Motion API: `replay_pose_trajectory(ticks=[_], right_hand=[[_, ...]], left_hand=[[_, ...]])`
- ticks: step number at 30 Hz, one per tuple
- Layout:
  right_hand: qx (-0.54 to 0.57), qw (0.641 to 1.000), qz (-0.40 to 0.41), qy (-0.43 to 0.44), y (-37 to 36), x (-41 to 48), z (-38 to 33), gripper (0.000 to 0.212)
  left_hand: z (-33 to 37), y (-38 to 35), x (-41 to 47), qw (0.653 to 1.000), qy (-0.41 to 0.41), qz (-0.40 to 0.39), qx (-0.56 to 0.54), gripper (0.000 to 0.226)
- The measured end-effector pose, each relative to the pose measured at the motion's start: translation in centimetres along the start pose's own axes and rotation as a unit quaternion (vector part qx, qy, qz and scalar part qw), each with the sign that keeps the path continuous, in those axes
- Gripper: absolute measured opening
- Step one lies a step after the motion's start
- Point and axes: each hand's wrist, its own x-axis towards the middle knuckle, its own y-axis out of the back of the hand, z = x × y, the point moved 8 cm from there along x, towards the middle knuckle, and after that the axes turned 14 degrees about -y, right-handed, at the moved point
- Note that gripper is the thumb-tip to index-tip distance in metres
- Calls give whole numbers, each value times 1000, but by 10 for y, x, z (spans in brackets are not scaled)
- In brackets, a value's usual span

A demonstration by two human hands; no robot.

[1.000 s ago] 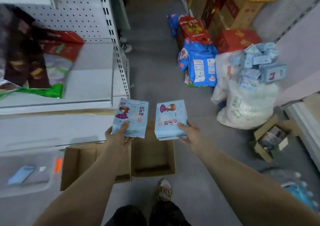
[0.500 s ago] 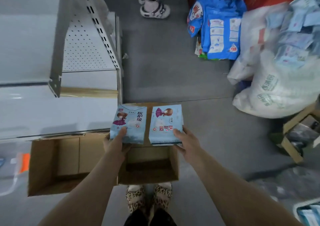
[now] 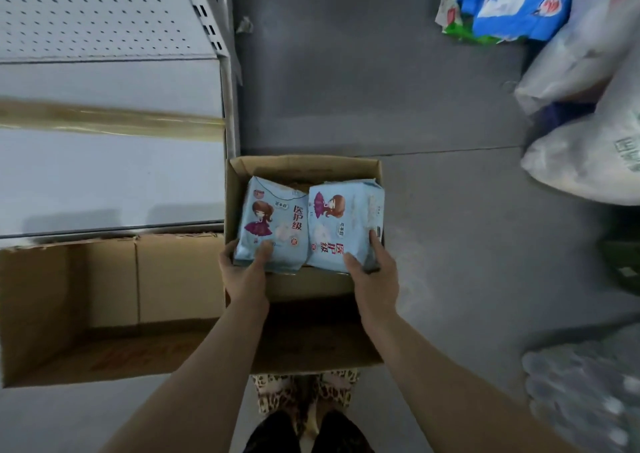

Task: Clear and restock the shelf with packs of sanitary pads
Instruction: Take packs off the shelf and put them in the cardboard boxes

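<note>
Two light-blue packs of sanitary pads with a cartoon girl sit side by side inside an open cardboard box (image 3: 304, 168) on the floor. My left hand (image 3: 244, 272) grips the lower edge of the left pack (image 3: 272, 225), thumb on its front. My right hand (image 3: 372, 272) holds the lower right corner of the right pack (image 3: 341, 224), which lies turned sideways. The white shelf (image 3: 110, 175) on the left shows bare boards.
A second open cardboard box (image 3: 104, 300) stands left of the first, under the shelf edge. White sacks (image 3: 588, 154) and blue packages (image 3: 512, 5) crowd the right side. A wrapped bundle of bottles (image 3: 581, 393) lies at lower right. My feet (image 3: 304, 400) stand just behind the box.
Both hands have lowered the two packs from in front of the shelf down into the cardboard box. The view has tilted downward with them.
</note>
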Motion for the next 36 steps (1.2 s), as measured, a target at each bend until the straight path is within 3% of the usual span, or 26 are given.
replay_pose_trajectory(ticks=[15,21,26,36], right_hand=[[-8,1000,16,11,-13,12,20,69],[-70,993,85,45,-37,15,23,72],[-60,993,90,56,-57,43,26,74],[23,996,79,25,-74,99,42,68]], left_hand=[[-12,1,0,995,-49,75,50,71],[-9,-12,10,979,-111,40,167,64],[-28,-16,30,974,-130,43,179,66],[-107,-29,67,998,0,47,37,76]])
